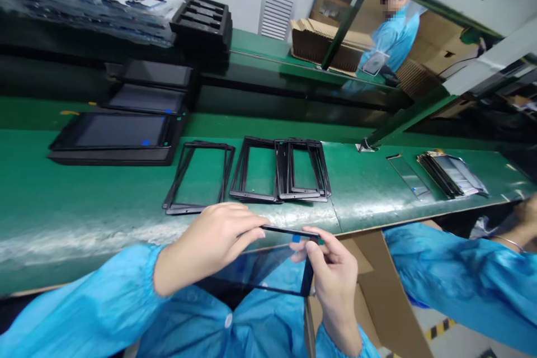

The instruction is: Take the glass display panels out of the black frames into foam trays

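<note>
Just past the tablet [260,268], black frames [254,196] line the workbench [361,201].

The bench [104,190] is viewed forward and down from the head (at a slight tilt), with the left hand [210,243] and right hand [331,279] seen close.

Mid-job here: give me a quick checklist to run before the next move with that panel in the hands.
1. Black-edged panel gripped by both hands: ok; left hand on its top edge, right hand at its right end.
2. Blue tab on the top edge: ok, in place.
3. Left hand clear of the nearest black frame on the green bench: cannot tell.
4. Co-worker's hand away from the panel: ok.
5. Panel face clean: cannot tell, glare.
</note>
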{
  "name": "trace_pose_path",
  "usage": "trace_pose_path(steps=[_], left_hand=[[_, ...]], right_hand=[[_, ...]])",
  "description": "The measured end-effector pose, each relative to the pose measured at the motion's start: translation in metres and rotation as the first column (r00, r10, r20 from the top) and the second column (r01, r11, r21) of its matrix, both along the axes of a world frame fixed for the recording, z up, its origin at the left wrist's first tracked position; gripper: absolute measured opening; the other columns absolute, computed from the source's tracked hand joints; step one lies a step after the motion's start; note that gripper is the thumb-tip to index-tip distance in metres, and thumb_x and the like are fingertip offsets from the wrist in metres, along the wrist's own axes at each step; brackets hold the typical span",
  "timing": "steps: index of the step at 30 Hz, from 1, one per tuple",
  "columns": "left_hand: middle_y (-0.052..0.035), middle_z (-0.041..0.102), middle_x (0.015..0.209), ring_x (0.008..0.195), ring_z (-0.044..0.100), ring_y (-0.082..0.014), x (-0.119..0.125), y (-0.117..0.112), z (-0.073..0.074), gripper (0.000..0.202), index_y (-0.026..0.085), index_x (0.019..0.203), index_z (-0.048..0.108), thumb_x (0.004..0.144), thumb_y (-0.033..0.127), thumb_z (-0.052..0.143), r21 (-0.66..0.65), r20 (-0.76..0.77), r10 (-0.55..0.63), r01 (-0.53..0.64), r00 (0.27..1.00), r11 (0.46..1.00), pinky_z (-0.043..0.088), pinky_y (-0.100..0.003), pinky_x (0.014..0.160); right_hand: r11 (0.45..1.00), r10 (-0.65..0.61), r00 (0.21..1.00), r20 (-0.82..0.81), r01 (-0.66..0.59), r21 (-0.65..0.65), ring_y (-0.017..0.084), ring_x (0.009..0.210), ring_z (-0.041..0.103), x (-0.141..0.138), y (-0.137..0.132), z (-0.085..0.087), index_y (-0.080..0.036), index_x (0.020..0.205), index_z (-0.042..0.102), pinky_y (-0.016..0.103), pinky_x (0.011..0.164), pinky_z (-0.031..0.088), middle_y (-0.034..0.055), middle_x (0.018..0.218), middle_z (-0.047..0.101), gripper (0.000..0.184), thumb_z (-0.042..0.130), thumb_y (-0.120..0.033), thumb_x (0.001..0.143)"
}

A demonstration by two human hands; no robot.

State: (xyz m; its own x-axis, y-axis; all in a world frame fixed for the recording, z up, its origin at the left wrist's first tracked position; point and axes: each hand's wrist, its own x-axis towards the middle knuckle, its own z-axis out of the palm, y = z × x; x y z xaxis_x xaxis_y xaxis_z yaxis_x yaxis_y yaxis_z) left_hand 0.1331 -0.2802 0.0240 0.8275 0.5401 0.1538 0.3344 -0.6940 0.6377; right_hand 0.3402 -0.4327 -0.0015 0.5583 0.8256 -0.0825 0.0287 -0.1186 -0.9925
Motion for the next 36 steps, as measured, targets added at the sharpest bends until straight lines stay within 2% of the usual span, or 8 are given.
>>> trace_pose_path(steps=[3,6,10,13,18,23,31,36], left_hand=[[-0.0061,0.087,0.102,0.088,0.082,-0.0284,0.002,0.0,-0.005,0.031,0.029,0.116,0.086,0.106,0.036,0.058,-0.023,0.035,-0.004,0.005,0.999,1.0,0.062,-0.036,0.08],[-0.0052,0.087,0.108,0.094,0.082,-0.0284,0.001,-0.006,-0.008,0.031,0.031,0.124,0.084,0.105,0.03,0.058,-0.038,0.073,0.023,-0.021,0.997,0.999,0.061,-0.034,0.081],[-0.0029,0.085,0.113,0.092,0.082,-0.0244,0.003,-0.014,-0.004,0.04,0.035,0.144,0.071,0.107,0.031,0.057,-0.303,0.06,-0.031,0.048,0.998,0.952,0.06,-0.032,0.086],[-0.0043,0.086,0.101,0.074,0.08,-0.0198,0.005,-0.021,-0.006,0.04,0.03,0.145,0.071,0.11,0.038,0.051,-0.597,0.076,0.091,-0.028,0.993,0.802,0.062,-0.029,0.073],[-0.0161,0.082,0.121,0.087,0.083,-0.0252,0.0,-0.034,-0.018,0.046,0.02,0.139,0.071,0.107,0.049,0.057,-0.891,0.08,0.371,-0.101,0.925,0.443,0.065,-0.028,0.065],[-0.0199,0.082,0.119,0.096,0.083,-0.0311,-0.001,-0.039,-0.021,0.049,0.017,0.131,0.075,0.099,0.054,0.069,-0.93,0.092,0.44,-0.081,0.893,0.359,0.067,-0.029,0.064],[-0.0213,0.082,0.119,0.099,0.083,-0.036,-0.007,-0.037,-0.021,0.052,0.015,0.131,0.075,0.099,0.056,0.067,-0.903,0.043,0.426,-0.147,0.904,0.403,0.069,-0.034,0.064],[-0.0063,0.075,0.141,0.121,0.076,-0.031,-0.006,-0.027,-0.009,0.065,0.037,0.153,0.062,0.091,0.04,0.08,-0.602,0.038,0.251,-0.179,0.967,0.779,0.06,-0.037,0.103]], right_hand=[[0.999,-0.007,1.0,0.005,0.008,-0.032,0.026,0.065,0.083,-0.001,-0.001,-0.002,-0.021,0.108,0.08,0.033,0.07,0.068,0.008,0.075,0.085,0.033,0.073,-0.051,0.097],[0.999,0.034,0.999,-0.006,-0.034,-0.034,0.027,0.067,0.083,-0.001,0.004,0.0,-0.02,0.109,0.081,0.032,0.065,0.068,0.008,0.072,0.083,0.036,0.073,-0.053,0.097],[0.96,0.28,0.954,-0.104,-0.281,0.011,0.026,0.073,0.083,-0.001,0.015,0.005,-0.023,0.122,0.082,0.037,0.078,0.068,0.0049,0.073,0.084,0.041,0.077,-0.052,0.094],[0.939,0.34,0.896,-0.286,-0.341,0.046,0.029,0.086,0.084,0.003,0.019,0.0,-0.024,0.128,0.08,0.044,0.087,0.067,0.0096,0.09,0.087,0.049,0.076,-0.057,0.093],[0.996,0.085,0.92,-0.384,-0.086,0.015,0.032,0.081,0.084,0.011,0.019,-0.018,-0.019,0.103,0.087,0.043,0.076,0.069,0.017,0.105,0.085,0.047,0.076,-0.063,0.091],[0.993,0.112,0.97,-0.218,-0.117,-0.008,0.029,0.059,0.078,0.008,0.022,-0.006,-0.018,0.073,0.083,0.04,0.065,0.066,0.0114,0.066,0.08,0.057,0.07,-0.07,0.091],[0.994,0.11,0.993,-0.053,-0.108,0.031,0.021,0.055,0.076,0.004,0.018,0.002,-0.023,0.067,0.075,0.029,0.059,0.061,0.0042,0.062,0.079,0.05,0.061,-0.055,0.102],[0.968,0.25,0.965,0.079,-0.251,-0.001,0.018,0.054,0.075,-0.007,0.026,0.004,-0.024,0.065,0.079,0.026,0.06,0.058,0.0016,0.061,0.079,0.04,0.067,-0.042,0.099]])
